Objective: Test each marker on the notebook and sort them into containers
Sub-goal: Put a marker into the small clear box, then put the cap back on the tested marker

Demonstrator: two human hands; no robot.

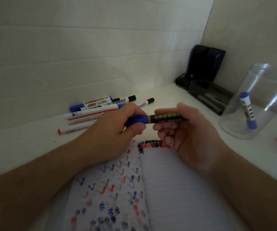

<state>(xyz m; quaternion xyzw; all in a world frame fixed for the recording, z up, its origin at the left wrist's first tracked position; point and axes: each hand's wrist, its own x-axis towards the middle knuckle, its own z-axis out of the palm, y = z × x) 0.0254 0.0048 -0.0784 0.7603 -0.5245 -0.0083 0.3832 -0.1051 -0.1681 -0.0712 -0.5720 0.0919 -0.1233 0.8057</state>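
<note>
Above the open notebook [176, 189], the left hand [111, 130] grips the blue cap [137, 120] while the right hand [187, 130] holds the dark marker [166, 117] by its barrel; a hard pull could jerk the tip across fingers or page

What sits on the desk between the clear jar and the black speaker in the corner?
In the head view, a dark tray holding markers lies between the clear jar and the black speaker.

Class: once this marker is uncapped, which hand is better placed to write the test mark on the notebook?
Probably the right hand: it grips the marker barrel above the notebook, while the left hand grips only the blue cap.
</note>
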